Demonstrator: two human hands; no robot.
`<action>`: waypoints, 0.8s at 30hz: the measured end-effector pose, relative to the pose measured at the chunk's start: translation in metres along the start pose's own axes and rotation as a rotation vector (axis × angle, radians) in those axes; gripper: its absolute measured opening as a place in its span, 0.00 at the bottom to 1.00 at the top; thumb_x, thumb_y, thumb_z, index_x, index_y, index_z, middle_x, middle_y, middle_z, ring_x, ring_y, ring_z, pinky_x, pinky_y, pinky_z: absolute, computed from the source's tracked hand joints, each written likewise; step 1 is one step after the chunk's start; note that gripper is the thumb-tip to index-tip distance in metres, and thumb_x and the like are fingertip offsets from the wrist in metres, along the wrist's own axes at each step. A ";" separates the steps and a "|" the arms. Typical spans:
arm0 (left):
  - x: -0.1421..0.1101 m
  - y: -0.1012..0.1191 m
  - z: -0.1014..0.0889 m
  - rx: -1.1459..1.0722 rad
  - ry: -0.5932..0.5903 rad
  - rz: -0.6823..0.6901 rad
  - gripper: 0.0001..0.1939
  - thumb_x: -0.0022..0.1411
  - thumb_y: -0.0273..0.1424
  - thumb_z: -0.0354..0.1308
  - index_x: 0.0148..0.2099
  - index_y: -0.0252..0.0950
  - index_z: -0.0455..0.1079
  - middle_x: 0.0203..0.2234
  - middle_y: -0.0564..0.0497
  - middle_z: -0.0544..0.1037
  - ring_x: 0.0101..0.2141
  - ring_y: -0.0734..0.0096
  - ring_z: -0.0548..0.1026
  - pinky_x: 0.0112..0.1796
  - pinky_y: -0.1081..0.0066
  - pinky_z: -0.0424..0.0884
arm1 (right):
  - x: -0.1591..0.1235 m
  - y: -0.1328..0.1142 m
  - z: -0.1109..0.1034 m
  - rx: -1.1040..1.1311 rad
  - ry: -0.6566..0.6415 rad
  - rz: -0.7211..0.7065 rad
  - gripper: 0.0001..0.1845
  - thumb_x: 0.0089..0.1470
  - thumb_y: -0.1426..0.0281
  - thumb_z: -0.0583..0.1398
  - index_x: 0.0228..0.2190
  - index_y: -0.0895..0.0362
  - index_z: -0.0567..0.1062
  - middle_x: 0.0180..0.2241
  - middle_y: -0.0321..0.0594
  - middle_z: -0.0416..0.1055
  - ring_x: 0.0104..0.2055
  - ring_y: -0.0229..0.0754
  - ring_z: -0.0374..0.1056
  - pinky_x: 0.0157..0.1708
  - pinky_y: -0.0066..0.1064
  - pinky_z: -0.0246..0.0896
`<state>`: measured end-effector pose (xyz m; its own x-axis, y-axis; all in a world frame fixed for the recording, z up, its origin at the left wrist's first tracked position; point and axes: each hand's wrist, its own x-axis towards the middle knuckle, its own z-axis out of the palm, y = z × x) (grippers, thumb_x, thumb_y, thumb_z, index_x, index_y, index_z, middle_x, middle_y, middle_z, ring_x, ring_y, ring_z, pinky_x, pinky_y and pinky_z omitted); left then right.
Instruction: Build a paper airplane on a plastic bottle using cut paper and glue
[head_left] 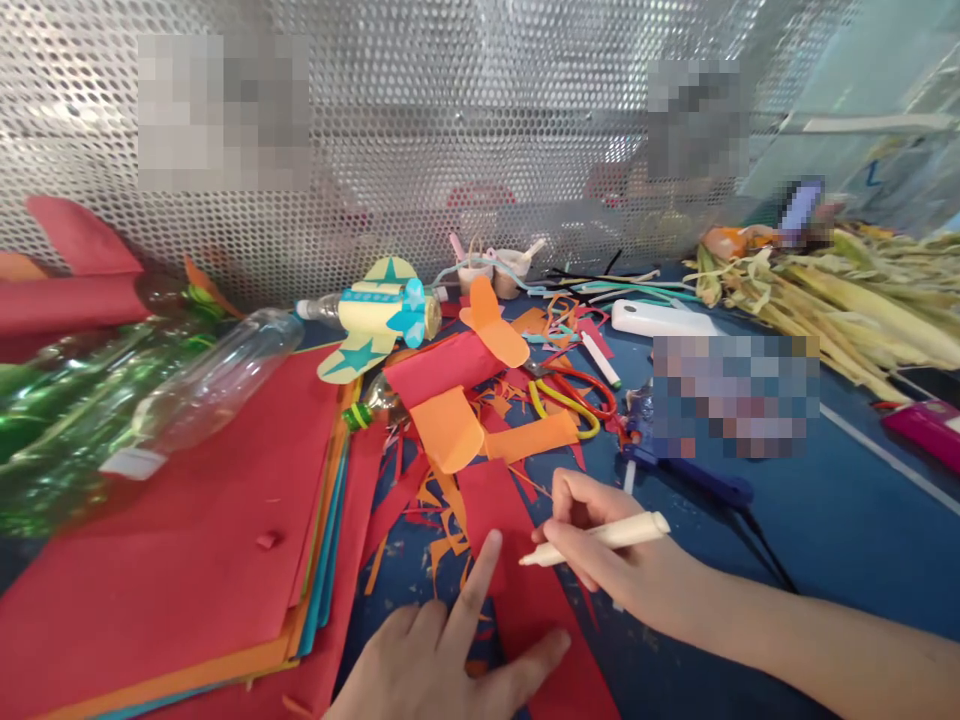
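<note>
Here, the right hand pinches a marker over red paper; the left hand, spread wide, touches that paper.

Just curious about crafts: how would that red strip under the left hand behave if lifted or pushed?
The red strip would probably droop when lifted, looking long and thin. It seems light, likely paper. Pushed, it might slide, as it lies flat.
</note>
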<state>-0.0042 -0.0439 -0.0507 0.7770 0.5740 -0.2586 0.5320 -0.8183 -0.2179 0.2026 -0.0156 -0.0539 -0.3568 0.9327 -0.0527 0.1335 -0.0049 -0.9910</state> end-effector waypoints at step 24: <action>-0.014 -0.002 -0.006 -0.271 0.066 -0.006 0.37 0.59 0.45 0.55 0.65 0.61 0.39 0.62 0.34 0.56 0.36 0.54 0.77 0.31 0.58 0.74 | -0.001 0.007 0.002 -0.217 0.063 -0.095 0.15 0.60 0.66 0.55 0.24 0.54 0.57 0.21 0.27 0.52 0.21 0.32 0.48 0.22 0.24 0.50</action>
<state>-0.0137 -0.0508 -0.0407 0.7890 0.5829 -0.1941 0.6004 -0.7986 0.0423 0.2021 -0.0170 -0.0613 -0.3199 0.9459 0.0535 0.2999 0.1547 -0.9413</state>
